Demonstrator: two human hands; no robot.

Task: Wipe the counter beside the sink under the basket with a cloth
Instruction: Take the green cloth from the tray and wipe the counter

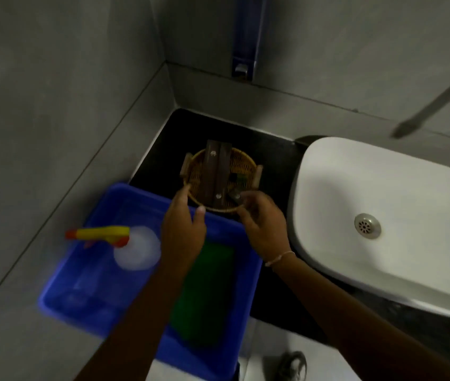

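Observation:
A round woven basket [248, 164] with a dark wooden handle across it stands on the black counter [273, 149], left of the white sink [383, 188]. My left hand [182, 235] is at the basket's near left rim, fingers spread, index tip touching the rim. At the near right rim, my right hand [265, 226] has its fingers curled over the edge and thumb below it. A folded green cloth [207, 284] lies in the blue tub [81, 306], partly hidden by my left forearm. Small dark items lie inside the basket.
A spray bottle [136, 251] with a yellow and orange head stands in the blue tub. Grey walls close the corner on the left and behind. A wall dispenser [246, 50] hangs above the counter, and a metal faucet [438, 103] reaches over the sink. A shoe [292, 365] shows on the floor.

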